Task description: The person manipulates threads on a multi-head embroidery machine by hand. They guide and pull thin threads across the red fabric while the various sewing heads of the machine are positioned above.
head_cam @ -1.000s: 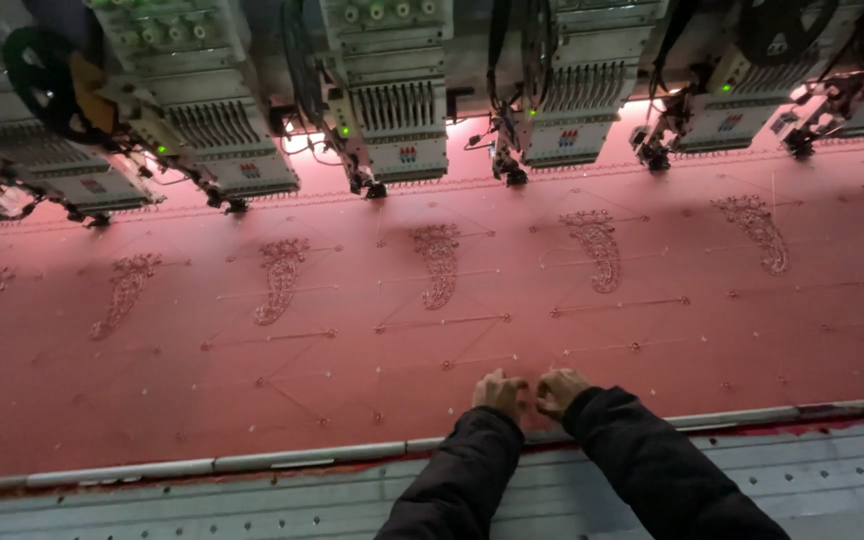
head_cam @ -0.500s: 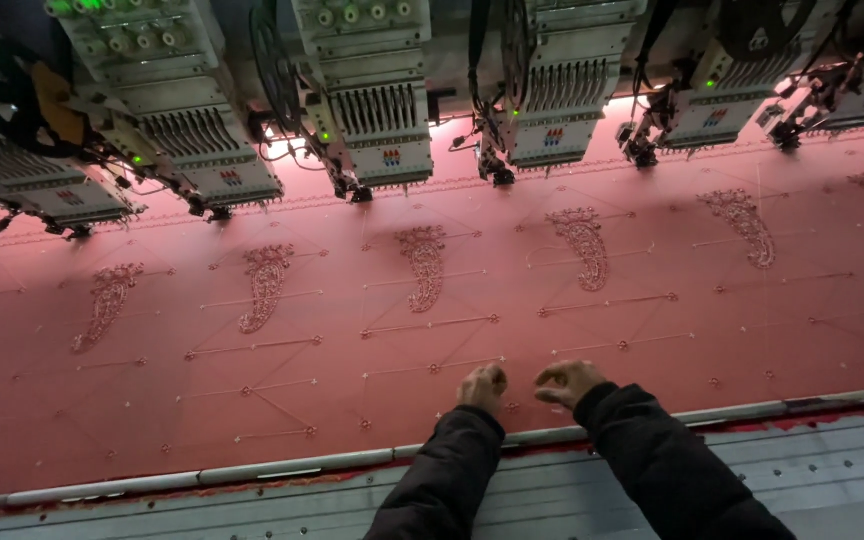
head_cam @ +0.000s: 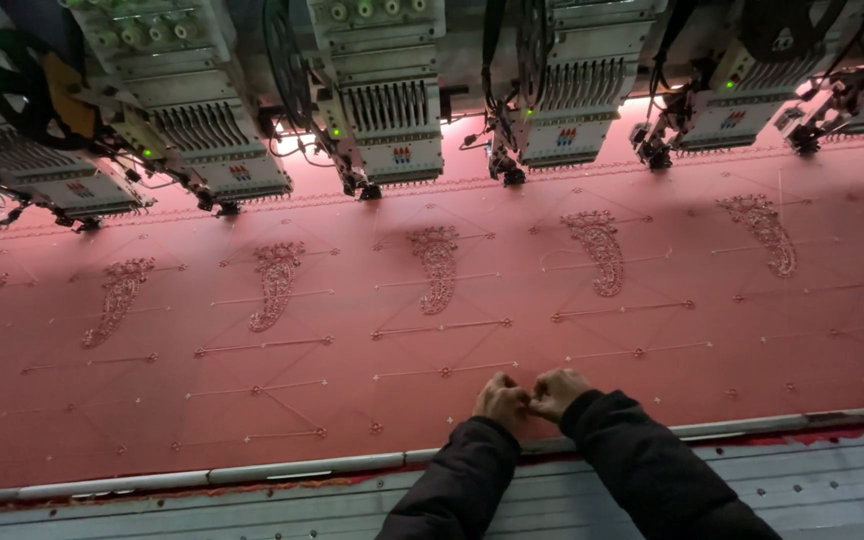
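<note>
A wide pink-red fabric (head_cam: 352, 380) lies stretched flat under a row of embroidery machine heads (head_cam: 392, 110). Paisley motifs (head_cam: 437, 265) and thin stitched lines run across it. My left hand (head_cam: 500, 402) and my right hand (head_cam: 557, 392) rest close together on the cloth near its front edge, fingertips touching, fingers curled as if pinching a fine thread or a bit of the fabric. What sits between the fingers is too small to make out. Both arms wear dark sleeves.
A metal frame rail (head_cam: 282, 468) clamps the fabric's front edge, with a grey slatted table surface (head_cam: 832, 480) below it. Several machine heads with needles and green lights line the back. A black wheel with a yellow part (head_cam: 22, 80) sits at the far left.
My hands were apart half a second ago and have come together again, fingertips meeting on the cloth. The view has shifted slightly across the fabric.
</note>
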